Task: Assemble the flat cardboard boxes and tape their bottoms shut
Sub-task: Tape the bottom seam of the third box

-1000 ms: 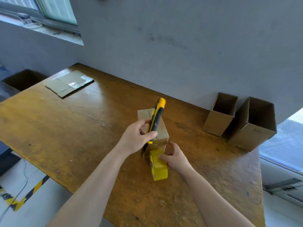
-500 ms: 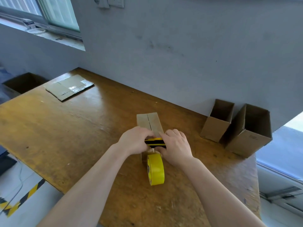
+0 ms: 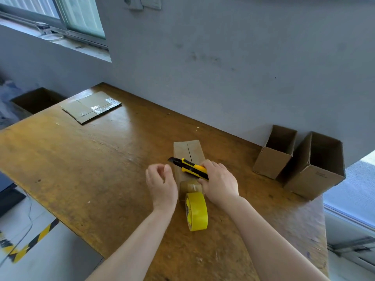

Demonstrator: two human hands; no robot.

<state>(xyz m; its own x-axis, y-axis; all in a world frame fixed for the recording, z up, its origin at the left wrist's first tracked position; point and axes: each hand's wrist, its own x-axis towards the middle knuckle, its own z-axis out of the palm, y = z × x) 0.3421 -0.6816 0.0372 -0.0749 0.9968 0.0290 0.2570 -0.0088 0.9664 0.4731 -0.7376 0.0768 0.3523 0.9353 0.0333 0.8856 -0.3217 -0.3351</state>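
Observation:
A small cardboard box stands bottom-up in the middle of the wooden table, its two flaps meeting in a seam. My right hand grips a yellow-and-black utility knife laid across the box's near end, tip pointing left. My left hand hovers just left of the box with loosely curled fingers, holding nothing. A yellow tape roll stands on edge against the box's near side, with a strip of tape running up onto the box.
Two assembled open boxes lean against the wall at the right. A flat taped cardboard sheet lies at the far left of the table. A larger open box sits beyond the table's left edge.
The knife passed from my left hand to my right hand. My left hand let go and drew back to the left. The knife went from upright to lying across the box.

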